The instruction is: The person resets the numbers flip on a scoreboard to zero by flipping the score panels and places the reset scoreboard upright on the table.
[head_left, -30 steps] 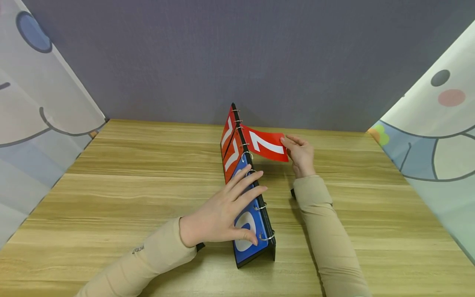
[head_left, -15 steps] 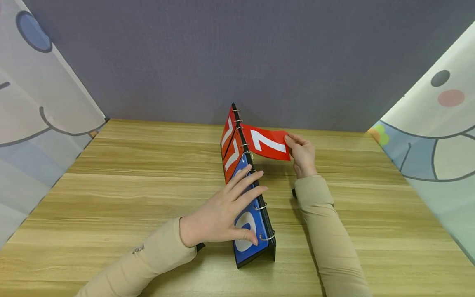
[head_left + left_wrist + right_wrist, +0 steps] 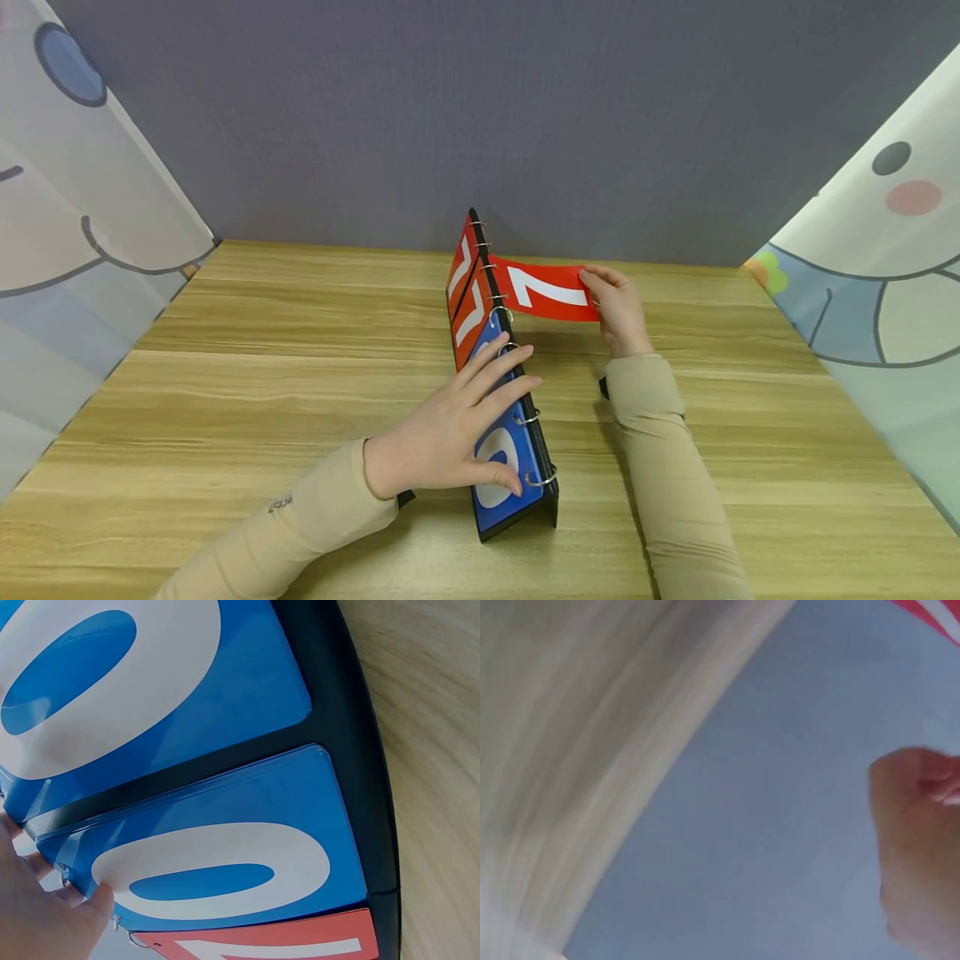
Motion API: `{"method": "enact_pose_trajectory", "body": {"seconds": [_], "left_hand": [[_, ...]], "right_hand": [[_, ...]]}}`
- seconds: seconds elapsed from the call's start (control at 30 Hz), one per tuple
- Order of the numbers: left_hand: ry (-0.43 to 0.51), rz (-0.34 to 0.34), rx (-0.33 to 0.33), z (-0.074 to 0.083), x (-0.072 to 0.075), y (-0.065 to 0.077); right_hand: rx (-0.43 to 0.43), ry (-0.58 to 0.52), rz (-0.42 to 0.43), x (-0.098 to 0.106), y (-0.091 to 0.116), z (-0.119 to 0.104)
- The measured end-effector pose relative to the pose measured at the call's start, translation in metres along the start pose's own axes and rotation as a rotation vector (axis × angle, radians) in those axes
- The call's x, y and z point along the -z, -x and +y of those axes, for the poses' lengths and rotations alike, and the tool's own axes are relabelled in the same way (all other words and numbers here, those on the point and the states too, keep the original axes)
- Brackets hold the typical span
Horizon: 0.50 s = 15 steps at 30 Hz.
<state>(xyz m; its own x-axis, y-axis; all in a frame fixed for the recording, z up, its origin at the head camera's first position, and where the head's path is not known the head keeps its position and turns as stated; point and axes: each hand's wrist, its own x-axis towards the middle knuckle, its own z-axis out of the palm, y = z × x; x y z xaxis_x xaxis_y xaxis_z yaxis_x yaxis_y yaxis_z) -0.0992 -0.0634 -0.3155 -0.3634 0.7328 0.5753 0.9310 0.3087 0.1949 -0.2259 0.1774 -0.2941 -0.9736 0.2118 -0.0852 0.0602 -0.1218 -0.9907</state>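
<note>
A flip scoreboard stands like a tent on the table, its number cards hung from metal rings along the top edge. My right hand pinches the free end of a red card with a white 7, stretched out nearly level to the right of the rings. On the left face, my left hand rests with spread fingers over the blue cards, fingertips at the top edge. The left wrist view shows two blue cards with white zeros and part of a red card with a white 1.
The wooden table extends on both sides of the scoreboard. A grey padded wall rises behind it. Cartoon-print panels flank the table left and right.
My right hand has moved slightly to the right, drawing the red 7 card straighter and flatter. The left hand and the scoreboard have stayed in place.
</note>
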Motion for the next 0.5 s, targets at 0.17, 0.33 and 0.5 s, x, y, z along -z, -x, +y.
{"method": "enact_pose_trajectory", "body": {"seconds": [0.17, 0.33, 0.5], "left_hand": [[0.007, -0.006, 0.005, 0.001, 0.000, 0.000], [0.011, -0.009, 0.011, 0.001, -0.001, 0.000], [0.003, -0.006, 0.003, 0.000, -0.001, 0.000]], "right_hand": [[-0.004, -0.073, -0.148, 0.012, 0.005, -0.012], [0.022, -0.062, -0.222, 0.016, 0.013, -0.025], [0.103, -0.075, -0.233, 0.021, 0.025, -0.039]]}}
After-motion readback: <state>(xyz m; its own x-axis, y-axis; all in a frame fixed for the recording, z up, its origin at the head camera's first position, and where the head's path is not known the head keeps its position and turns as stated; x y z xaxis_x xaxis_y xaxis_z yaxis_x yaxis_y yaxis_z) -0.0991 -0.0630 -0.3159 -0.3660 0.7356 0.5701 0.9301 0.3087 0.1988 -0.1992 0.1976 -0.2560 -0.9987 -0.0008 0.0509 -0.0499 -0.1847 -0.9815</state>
